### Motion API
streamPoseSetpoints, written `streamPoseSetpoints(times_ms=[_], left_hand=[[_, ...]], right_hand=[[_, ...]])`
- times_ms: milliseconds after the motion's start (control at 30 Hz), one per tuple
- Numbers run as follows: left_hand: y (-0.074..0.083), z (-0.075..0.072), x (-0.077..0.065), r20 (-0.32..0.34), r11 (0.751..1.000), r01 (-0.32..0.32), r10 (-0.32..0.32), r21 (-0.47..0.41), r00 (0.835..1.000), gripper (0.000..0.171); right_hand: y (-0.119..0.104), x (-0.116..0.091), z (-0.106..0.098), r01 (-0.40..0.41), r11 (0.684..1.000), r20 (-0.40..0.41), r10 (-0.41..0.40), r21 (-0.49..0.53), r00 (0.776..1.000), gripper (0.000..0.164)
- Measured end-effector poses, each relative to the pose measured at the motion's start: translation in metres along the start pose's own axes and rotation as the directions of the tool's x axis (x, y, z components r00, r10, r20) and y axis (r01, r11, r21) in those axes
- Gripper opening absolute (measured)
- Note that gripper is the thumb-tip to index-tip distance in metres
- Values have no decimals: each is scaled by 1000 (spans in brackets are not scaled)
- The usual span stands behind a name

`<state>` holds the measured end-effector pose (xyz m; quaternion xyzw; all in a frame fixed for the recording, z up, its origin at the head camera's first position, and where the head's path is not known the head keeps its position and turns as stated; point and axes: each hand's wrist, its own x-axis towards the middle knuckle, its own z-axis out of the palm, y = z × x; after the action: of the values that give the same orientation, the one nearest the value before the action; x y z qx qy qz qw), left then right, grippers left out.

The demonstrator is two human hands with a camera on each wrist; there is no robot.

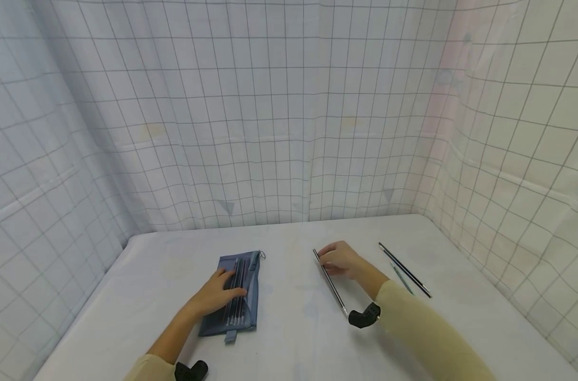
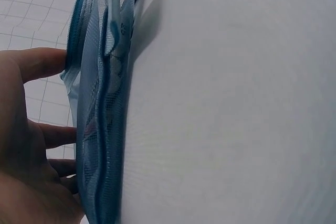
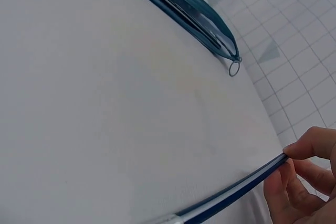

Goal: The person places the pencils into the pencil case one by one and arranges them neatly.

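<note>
A blue mesh zip pencil case (image 1: 252, 301) lies left of the middle of the table, with several pencils (image 1: 237, 280) visible inside. My left hand (image 1: 213, 297) rests on it with spread fingers. In the left wrist view those fingers touch the side of the pencil case (image 2: 102, 129). Over on the right, my right hand (image 1: 341, 259) pinches a dark striped pencil (image 1: 334, 289) near its far end. The right wrist view shows thumb and fingertips on the tip of this pencil (image 3: 236, 188), and the pencil case (image 3: 210, 17) gapes along its zipper.
Right of my right forearm, a long dark pencil (image 1: 405, 270) lies on the white table (image 1: 289, 349), and a shorter greenish-grey stick (image 1: 401, 277) lies beside it. White gridded curtains (image 1: 251, 132) hang behind the table and along both sides.
</note>
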<state>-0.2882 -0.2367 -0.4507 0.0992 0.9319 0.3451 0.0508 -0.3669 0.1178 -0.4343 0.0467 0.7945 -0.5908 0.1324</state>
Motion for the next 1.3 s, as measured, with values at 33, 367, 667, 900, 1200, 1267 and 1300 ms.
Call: streamPoseSetpoints(times_ms=[33,367,667,900,1200,1267,1300], left_hand=[[0,0,0,-2,1000,-1,1,1,1000,85],[4,-1,1,3,1000,11,-11,-15,1000,82],[2,-1,0,-1,1000,8,-8,-11,1000,81],[2,1,-1,-7,1000,13,-13,-4,1000,81],[3,2,1,-7,1000,18,-18,-5,1000,81],[3,2,1,-7,1000,23,-23,-6,1000,81],[3,2,1,-7,1000,26,-26,-8,1000,82]], right_hand=[[0,1,3,-2,1000,7,2,7,1000,23],[-4,6,30,-27,996,37,24,88,999,24],[-13,14,62,-22,990,38,17,139,999,25],[-18,15,87,-22,986,47,15,164,999,21],[-24,15,104,-26,983,49,18,180,999,19],[-25,16,107,-28,984,54,19,178,998,18],[-25,16,108,-28,983,54,19,180,998,18]])
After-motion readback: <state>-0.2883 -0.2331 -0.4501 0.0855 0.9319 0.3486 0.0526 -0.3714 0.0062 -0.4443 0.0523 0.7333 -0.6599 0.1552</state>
